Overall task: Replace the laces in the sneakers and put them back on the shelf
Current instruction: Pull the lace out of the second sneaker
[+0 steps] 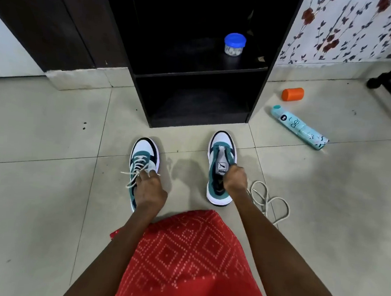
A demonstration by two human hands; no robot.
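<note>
The left hand (pixel 149 188) is gripping the laced sneaker (pixel 144 158), the right hand (pixel 235 180) is pinching the laceless sneaker (pixel 222 149), leaving the loose lace (pixel 267 199) unthreaded and shelving not yet done.

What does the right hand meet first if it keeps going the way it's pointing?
The right hand grips the right sneaker at the tongue, so that shoe's toe comes first. Past it, probably the base of the black shelf; depth is unclear.
</note>
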